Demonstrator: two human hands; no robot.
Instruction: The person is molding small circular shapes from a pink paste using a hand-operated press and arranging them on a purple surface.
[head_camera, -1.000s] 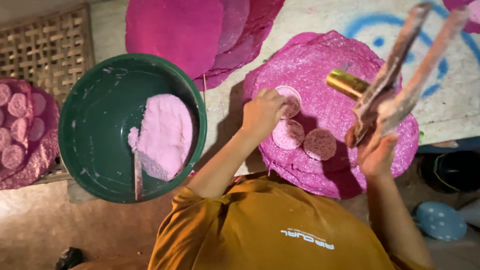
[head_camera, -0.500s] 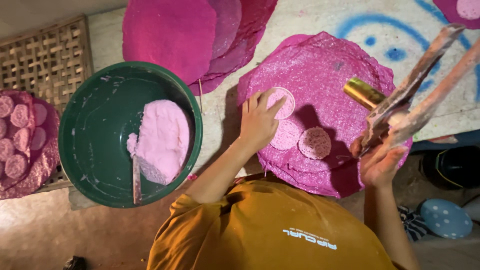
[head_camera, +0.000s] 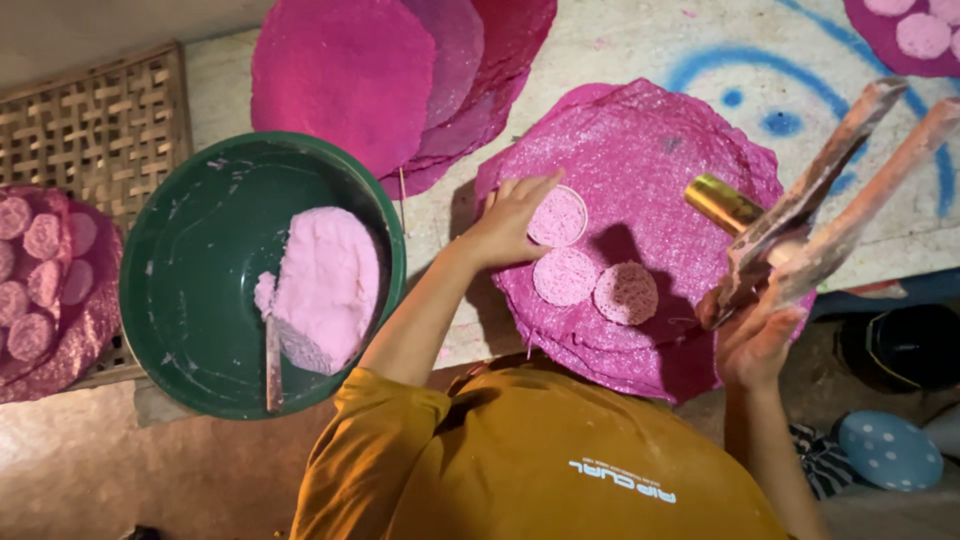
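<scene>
The left hand (head_camera: 505, 220) lay on the top sheet of a stack of glittery magenta round sheets (head_camera: 640, 150), its fingers spread and loose, the fingertips (head_camera: 535, 188) touching the rim of a small pale pink disc (head_camera: 558, 217). It pressed on the disc but did not close around it. Two more small pink discs (head_camera: 595, 285) sat side by side just below the first, all three on the same sheet.

The right hand (head_camera: 755, 340) was raised over the right edge of the stack, clenched around the lower ends of two long, paste-smeared wooden sticks (head_camera: 850, 190) that angled up and to the right. A short gold cylinder (head_camera: 722, 204) rested on the sheet just beside the sticks.

To the left of the stack stood a green plastic basin (head_camera: 180, 300) holding a mound of pale pink paste (head_camera: 325, 285), with a thin stick (head_camera: 273, 360) leaning against the mound. Above the basin, a fan of plain magenta sheets (head_camera: 380, 70) overlapped on the desk (head_camera: 620, 50), which bore blue painted marks. At the far left, a woven bamboo tray (head_camera: 100, 130) carried another magenta sheet covered with pink discs (head_camera: 40, 260). More such discs showed at the top right corner.
</scene>
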